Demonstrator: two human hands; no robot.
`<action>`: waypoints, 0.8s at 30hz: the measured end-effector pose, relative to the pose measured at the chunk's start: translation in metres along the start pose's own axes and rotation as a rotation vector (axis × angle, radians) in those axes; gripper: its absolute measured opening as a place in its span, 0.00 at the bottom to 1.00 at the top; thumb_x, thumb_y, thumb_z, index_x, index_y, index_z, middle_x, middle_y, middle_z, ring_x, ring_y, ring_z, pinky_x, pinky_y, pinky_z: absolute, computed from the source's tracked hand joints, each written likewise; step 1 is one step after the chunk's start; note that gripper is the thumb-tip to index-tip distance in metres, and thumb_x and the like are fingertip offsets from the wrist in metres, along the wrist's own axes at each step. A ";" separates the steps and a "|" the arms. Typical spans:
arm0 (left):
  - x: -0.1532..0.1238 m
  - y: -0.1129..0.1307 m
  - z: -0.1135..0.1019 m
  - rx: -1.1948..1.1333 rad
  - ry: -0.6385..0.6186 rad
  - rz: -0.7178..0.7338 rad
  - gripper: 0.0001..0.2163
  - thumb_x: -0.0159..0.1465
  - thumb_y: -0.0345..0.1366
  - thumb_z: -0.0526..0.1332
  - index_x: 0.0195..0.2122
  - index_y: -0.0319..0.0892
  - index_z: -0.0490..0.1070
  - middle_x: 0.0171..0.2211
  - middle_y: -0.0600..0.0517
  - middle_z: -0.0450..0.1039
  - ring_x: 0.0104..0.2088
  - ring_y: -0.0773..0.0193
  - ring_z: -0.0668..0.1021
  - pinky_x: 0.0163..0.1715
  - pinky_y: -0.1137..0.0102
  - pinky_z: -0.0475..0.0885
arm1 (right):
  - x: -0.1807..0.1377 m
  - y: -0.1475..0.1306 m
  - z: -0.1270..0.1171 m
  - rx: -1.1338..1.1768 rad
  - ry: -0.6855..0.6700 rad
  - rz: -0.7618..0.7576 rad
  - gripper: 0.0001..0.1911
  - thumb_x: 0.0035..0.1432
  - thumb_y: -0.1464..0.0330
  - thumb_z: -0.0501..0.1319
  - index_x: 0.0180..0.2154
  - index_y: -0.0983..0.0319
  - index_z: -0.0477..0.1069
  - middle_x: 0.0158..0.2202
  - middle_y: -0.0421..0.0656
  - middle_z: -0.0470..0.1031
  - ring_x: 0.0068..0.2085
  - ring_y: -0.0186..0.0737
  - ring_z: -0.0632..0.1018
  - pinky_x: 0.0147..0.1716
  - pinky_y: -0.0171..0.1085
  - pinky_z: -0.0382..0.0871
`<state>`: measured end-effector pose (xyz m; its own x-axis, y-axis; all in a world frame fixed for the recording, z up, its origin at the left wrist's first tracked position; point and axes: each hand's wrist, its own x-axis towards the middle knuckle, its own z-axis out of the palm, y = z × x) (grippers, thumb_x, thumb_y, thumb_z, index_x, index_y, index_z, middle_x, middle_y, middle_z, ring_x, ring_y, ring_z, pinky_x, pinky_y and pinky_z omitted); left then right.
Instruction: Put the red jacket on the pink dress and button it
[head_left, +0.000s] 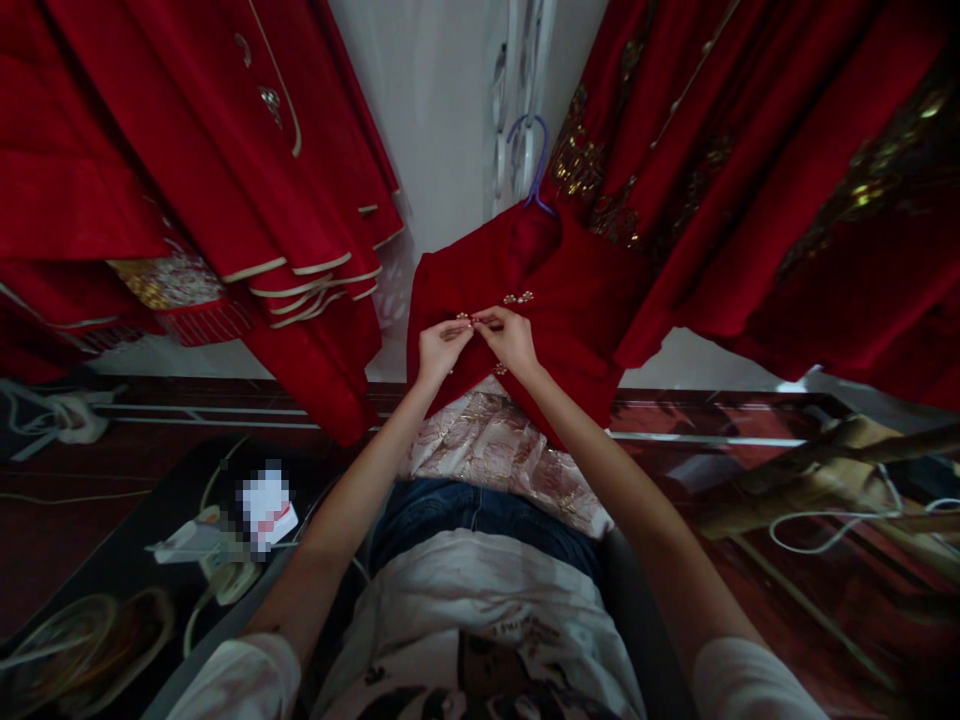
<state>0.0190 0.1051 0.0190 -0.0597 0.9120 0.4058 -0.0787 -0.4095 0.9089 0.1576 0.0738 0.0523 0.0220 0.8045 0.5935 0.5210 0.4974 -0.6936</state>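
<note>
1. Your left hand point(442, 345) and right hand point(510, 338) meet at the front of a red garment point(570, 310) that hangs straight ahead of you, its lower edge falling toward your lap.
2. Your left fingers point(457, 328) are pinched together on a small beaded clasp point(471, 320) at the garment's front opening, gripping it and the red cloth beneath.
3. Your right fingers point(491, 322) are pinched on the same clasp from the other side, so the two sets of fingertips touch or nearly touch over it.
4. A second beaded clasp point(519, 297) sits just above and to the right of your hands, on the same front seam.
5. The garment hangs from a purple hanger point(534, 160), whose hook shows above the collar against the pale wall point(442, 110).
6. Below the red cloth, a pale patterned fabric point(502, 450) lies across your lap, over your jeans.
7. More red clothes hang on both sides: cream-trimmed ones point(300, 250) to your left, gold-embroidered ones point(750, 170) to your right.
8. At lower left, on a dark surface, a white cord point(217, 580) lies beside a small white item, blurred out.
</note>
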 end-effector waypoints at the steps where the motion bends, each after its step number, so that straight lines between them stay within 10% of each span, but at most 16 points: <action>1: 0.000 0.001 0.000 0.002 -0.002 -0.002 0.09 0.50 0.35 0.69 0.32 0.37 0.79 0.33 0.47 0.81 0.33 0.63 0.81 0.42 0.66 0.76 | 0.000 0.000 0.000 -0.002 -0.001 0.000 0.08 0.56 0.74 0.61 0.38 0.61 0.76 0.38 0.41 0.81 0.34 0.34 0.80 0.40 0.34 0.74; 24: 0.008 0.008 -0.018 0.113 -0.235 0.048 0.07 0.53 0.32 0.67 0.33 0.38 0.75 0.33 0.49 0.78 0.33 0.65 0.78 0.41 0.67 0.73 | -0.013 -0.006 0.001 0.056 -0.008 0.034 0.11 0.58 0.67 0.60 0.44 0.60 0.73 0.39 0.44 0.78 0.38 0.38 0.79 0.42 0.39 0.75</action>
<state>-0.0004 0.1093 0.0276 0.1732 0.8770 0.4482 0.0311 -0.4597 0.8875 0.1536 0.0602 0.0485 0.0323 0.8239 0.5658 0.4718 0.4865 -0.7353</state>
